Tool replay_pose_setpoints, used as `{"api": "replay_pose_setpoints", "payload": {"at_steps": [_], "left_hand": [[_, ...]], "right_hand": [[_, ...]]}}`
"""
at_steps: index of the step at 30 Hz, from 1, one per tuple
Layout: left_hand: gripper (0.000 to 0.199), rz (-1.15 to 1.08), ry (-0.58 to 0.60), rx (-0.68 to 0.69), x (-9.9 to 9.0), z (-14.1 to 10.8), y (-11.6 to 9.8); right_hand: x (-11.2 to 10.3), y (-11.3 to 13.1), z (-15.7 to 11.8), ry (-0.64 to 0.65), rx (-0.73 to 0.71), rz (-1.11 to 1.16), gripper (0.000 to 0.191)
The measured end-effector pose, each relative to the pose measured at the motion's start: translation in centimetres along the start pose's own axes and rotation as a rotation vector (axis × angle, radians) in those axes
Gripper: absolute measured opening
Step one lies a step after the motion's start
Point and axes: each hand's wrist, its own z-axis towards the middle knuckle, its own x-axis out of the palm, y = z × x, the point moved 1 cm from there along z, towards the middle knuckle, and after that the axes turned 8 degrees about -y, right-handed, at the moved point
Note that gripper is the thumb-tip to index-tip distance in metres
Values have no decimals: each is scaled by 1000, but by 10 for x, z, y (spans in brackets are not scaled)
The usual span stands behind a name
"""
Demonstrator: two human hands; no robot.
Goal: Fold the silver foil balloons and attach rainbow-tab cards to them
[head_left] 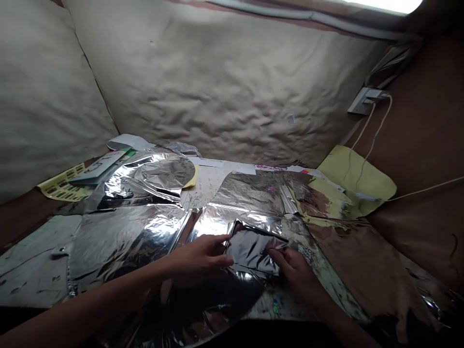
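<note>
Possible to pass above foil sheets [116,237] at left centre. Blocked at lower centre by left hand [203,253], right hand [294,266] and folded foil [250,247]; at upper right, by 2 white cables [382,123]; at top, by wall [217,77].

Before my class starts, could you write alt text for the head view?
A person's right hand has a small silvery foil piece in its grip, the left hand open beside it. Larger shiny sheets cover much of the table.

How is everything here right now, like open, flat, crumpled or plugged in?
Small silver piece: held, creased
Right hand: pinching it
Left hand: open, fingers apart
Big silver sheets: spread out, wrinkled
Big yellow sheet: partly raised
White cords: plugged in
Wall covering: rumpled
</note>
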Motion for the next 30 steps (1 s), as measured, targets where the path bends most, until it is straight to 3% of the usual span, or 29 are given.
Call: {"api": "replay_pose_setpoints", "payload": {"at_steps": [5,9,12,15,18,23,27,30], "left_hand": [[44,57,-157,-50,17,3,9],[77,167,-256,-35,20,1,18],[91,282,-329,18,18,0,23],[89,296,-263,7,12,1,21],[92,496,-162,9,5,10,12],[80,863,-146,289,19,39,6],[81,902,-10,304,44,49,24],[83,903,-10,282,50,48,31]], "right_hand": [[11,13,15,117,195,283,44],[12,10,23,59,273,172,47],[11,3,30,47,285,77,49],[11,-3,35,53,295,50,49],[14,-3,36,49,303,52,48],[15,5,36,49,308,46,43],[2,11,30,-4,177,-117,39],[-10,12,20,-276,-226,-464,49]]}}
